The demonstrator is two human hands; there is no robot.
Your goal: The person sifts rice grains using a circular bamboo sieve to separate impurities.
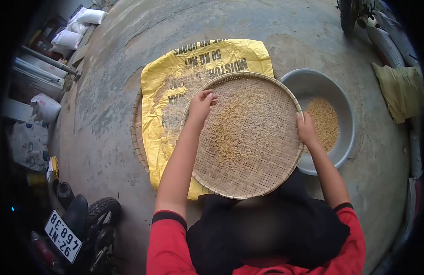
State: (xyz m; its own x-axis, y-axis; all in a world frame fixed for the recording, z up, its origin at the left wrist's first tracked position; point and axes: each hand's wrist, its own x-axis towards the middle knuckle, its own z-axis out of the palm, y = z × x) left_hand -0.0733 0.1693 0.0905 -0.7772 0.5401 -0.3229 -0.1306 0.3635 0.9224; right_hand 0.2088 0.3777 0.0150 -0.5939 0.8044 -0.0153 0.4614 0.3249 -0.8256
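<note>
A round woven tray (pixel 276 160) with grain (pixel 230 133) spread over its middle and upper part rests above my lap. My right hand (pixel 307 128) grips the tray's right rim. Over the tray's upper left edge is my left hand (pixel 204 106), its fingers curled together; whatever they may hold is too small to make out. Beneath the tray lies a yellow printed sack (pixel 152 160) with scattered grain bits, on top of another woven tray (pixel 137 133). To the right, a metal basin (pixel 347 114) holds more golden grain (pixel 323 121), partly hidden by the tray and my right arm.
A motorbike (pixel 74 220) stands at the lower left, and a wheel (pixel 347 16) shows at the top right. White sacks (pixel 67 40) and a bucket (pixel 47 107) are along the left. A greenish sack (pixel 398 91) lies at the right edge.
</note>
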